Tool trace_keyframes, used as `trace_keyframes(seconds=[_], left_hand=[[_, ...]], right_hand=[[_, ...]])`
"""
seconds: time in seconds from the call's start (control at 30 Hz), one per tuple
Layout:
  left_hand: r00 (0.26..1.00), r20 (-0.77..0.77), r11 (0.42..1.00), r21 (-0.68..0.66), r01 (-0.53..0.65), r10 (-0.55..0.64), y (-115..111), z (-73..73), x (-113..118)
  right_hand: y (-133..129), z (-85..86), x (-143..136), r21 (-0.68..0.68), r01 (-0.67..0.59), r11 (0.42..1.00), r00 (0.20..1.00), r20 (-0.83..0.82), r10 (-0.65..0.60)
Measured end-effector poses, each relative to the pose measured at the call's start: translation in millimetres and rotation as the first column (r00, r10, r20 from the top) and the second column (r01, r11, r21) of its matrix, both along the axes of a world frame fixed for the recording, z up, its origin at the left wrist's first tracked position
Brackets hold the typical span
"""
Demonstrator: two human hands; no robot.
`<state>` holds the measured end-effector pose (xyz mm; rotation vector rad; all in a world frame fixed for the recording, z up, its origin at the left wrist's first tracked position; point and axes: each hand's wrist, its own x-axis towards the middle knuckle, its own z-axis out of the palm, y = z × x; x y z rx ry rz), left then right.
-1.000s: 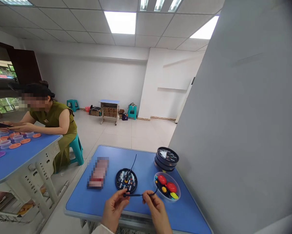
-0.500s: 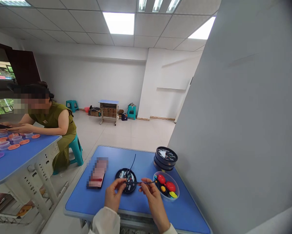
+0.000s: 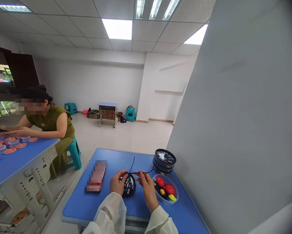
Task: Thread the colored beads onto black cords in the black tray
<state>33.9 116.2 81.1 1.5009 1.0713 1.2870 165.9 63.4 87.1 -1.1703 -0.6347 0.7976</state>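
My left hand (image 3: 118, 183) and my right hand (image 3: 147, 190) both pinch a thin black cord (image 3: 133, 173), which runs level between them. One end of it curves off to the right past my right fingers, and a dark strand rises from near my left fingertips. Just below my hands lies a round black case (image 3: 130, 188) with printing on its top, partly covered by my left hand. On the right, a clear plastic tub (image 3: 176, 196) holds red, yellow and black pieces. Behind the tub stands a stack of round black cases (image 3: 164, 159).
A blurred phone-like pink object (image 3: 97, 178) lies at the left of the blue table (image 3: 184, 216). A grey wall (image 3: 233, 130) borders the right side. To the left, a person in green (image 3: 55, 126) sits at another blue table (image 3: 36, 157) with several small tubs and lids.
Both hands have moved slightly up and away over the table, still pinching the cord. The cord's right end now bends upward rather than lying toward the tub. The camera view has tilted a little.
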Motion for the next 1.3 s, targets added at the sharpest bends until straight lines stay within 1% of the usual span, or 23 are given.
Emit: trace_keyframes(seconds=[0.23,0.4,0.57,0.63,0.67,0.7,0.77,0.8,0.87,0.93,1.0,1.07,1.17,1.3], left_hand=[[1.0,0.021,0.999,-0.038,-0.018,0.019,2,-8.5,2],[1.0,0.022,0.999,-0.034,-0.021,0.022,4,-15.0,1],[0.999,0.024,1.0,-0.014,-0.021,0.021,6,-21.6,0],[1.0,0.022,1.0,-0.006,-0.019,0.019,7,-24.0,0],[1.0,0.02,1.0,-0.001,-0.018,0.018,7,-25.1,-1],[1.0,0.017,1.0,0.004,-0.017,0.017,7,-26.1,-1],[1.0,0.007,1.0,0.015,-0.012,0.012,8,-28.1,-1],[1.0,-0.001,1.0,0.022,-0.008,0.008,8,-29.2,-1],[1.0,-0.021,0.999,0.034,0.001,0.0,9,-32.1,-1],[0.999,-0.049,0.999,0.044,0.009,-0.007,10,-36.3,-2],[0.997,-0.08,0.999,0.053,0.011,-0.007,11,-41.6,-4],[0.994,-0.106,0.998,0.063,0.013,-0.006,12,-47.0,-6],[0.991,-0.132,0.997,0.079,0.017,-0.007,14,-54.0,-8],[0.99,-0.138,0.995,0.098,0.023,-0.009,15,-59.7,-7]], right_hand=[[5,-10.9,0,-0.024,-0.028,0.999,0.999,-0.021,0.027],[2,-15.1,-5,-0.023,-0.032,0.999,0.999,0.022,0.033],[-11,-22.1,-14,-0.002,-0.009,1.0,0.985,0.171,0.009],[-16,-26.1,-16,0.022,-0.002,1.0,0.957,0.289,-0.005],[-17,-28.3,-17,0.042,0.004,0.999,0.923,0.385,-0.02],[-18,-30.6,-18,0.066,0.008,0.998,0.866,0.498,-0.04],[-17,-35.2,-18,0.108,0.006,0.994,0.696,0.714,-0.081],[-16,-37.6,-18,0.116,0.0,0.993,0.609,0.788,-0.092],[-13,-42.2,-17,0.104,-0.017,0.994,0.491,0.867,-0.082],[-10,-47.1,-17,0.079,-0.022,0.997,0.409,0.91,-0.063],[-9,-52.1,-17,0.056,-0.011,0.998,0.349,0.936,-0.049],[-8,-56.8,-18,0.042,-0.004,0.999,0.309,0.95,-0.039],[-8,-61.7,-20,0.033,0.0,0.999,0.274,0.961,-0.032],[-9,-63.5,-20,0.013,0.015,1.0,0.248,0.969,-0.017]])
